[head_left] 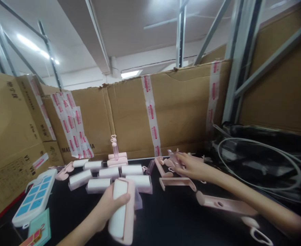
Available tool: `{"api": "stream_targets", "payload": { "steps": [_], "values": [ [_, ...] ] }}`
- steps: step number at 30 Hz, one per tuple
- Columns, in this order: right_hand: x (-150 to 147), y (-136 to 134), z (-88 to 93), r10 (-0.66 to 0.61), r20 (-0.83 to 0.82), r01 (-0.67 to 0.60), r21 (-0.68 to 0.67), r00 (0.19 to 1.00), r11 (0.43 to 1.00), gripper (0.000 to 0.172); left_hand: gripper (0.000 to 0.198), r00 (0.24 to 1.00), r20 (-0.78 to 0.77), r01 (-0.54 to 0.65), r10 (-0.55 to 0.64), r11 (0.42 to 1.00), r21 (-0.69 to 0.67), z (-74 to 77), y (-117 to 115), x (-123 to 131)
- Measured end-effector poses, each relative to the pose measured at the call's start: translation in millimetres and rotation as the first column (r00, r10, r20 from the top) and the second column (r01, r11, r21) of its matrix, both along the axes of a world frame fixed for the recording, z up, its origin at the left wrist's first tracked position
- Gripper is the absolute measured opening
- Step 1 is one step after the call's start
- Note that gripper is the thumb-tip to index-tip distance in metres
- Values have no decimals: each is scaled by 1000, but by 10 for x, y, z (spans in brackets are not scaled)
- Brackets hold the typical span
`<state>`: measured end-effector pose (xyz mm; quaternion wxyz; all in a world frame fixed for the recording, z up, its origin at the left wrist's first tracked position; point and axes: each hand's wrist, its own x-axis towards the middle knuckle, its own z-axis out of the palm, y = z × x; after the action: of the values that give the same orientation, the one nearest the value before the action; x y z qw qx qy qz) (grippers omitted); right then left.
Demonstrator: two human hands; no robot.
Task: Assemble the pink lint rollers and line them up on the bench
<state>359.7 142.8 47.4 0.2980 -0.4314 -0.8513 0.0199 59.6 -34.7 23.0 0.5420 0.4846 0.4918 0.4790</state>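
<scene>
My left hand [106,205] grips a lint roller [119,212], a white roll set in a pale pink frame, tilted near the front. At the back right, my right hand [187,165] has its fingers closed round a clear pinkish plastic piece [173,156], slightly blurred. Beneath and beside that hand lie pink roller frames [177,182] and small pink parts. Several white rolls [99,184] in clear lilac covers rest in the middle. Behind them, a pink handle with a heart-shaped loop [114,147] stands upright by pink pieces [118,161].
Cardboard walls [130,116] close off the back and left of the black table [170,218]. A white case with blue compartments [35,198] and a green card [41,225] lie left. A larger pink frame [224,204] lies right, near a white cable [263,188] and metal posts [238,68].
</scene>
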Motion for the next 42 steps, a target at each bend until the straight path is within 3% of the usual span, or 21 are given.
{"api": "stream_targets", "payload": {
  "steps": [2, 5, 8, 10, 14, 18, 23, 28, 30, 33, 37, 42],
  "values": [
    [-99, 230, -22, -60, -112, 62, 18, 992, 998, 44, 47, 993, -122, 15, -2, 994, 112, 51, 217, 108],
    [-282, 256, -49, -93, -230, 104, 34, 969, 994, 31, 34, 905, -384, -52, 184, 942, 331, 145, 476, 192],
    [-473, -56, -38, 47, -248, -65, -65, 968, 996, 33, 26, 786, -520, -63, 335, 880, 471, 225, 630, 239],
    [-562, -338, -17, 193, -239, -235, -164, 952, 958, 41, 24, 724, -575, -25, 381, 847, 530, 264, 693, 284],
    [-611, -720, 13, 267, -100, -272, -30, 958, 962, 41, 27, 615, -673, 26, 411, 842, 538, 294, 762, 404],
    [-555, -773, 7, 214, 20, -215, 50, 977, 975, 45, 27, 566, -735, 83, 373, 861, 501, 279, 795, 504],
    [-466, -775, 16, 90, 147, -120, 209, 985, 970, 52, 25, 576, -736, 82, 355, 871, 484, 260, 853, 549],
    [-459, -800, -12, 15, 257, -73, 218, 966, 973, 57, 28, 580, -751, 101, 315, 887, 450, 317, 863, 614],
    [-459, -771, -33, 9, 202, -52, 211, 979, 976, 57, 29, 548, -777, 123, 309, 890, 440, 360, 880, 682],
    [-430, -670, -44, 67, 17, -68, 114, 998, 991, 53, 31, 467, -802, 186, 373, 845, 501, 422, 974, 817],
    [-364, -453, -45, 188, -350, -202, -4, 917, 979, 50, 32, 401, -790, 206, 463, 795, 570, 476, 1235, 995],
    [-297, -168, -110, 63, -569, -198, -179, 820, 964, 62, 38, 322, -820, 217, 473, 806, 550, 495, 1605, 1180]
  ]
}}
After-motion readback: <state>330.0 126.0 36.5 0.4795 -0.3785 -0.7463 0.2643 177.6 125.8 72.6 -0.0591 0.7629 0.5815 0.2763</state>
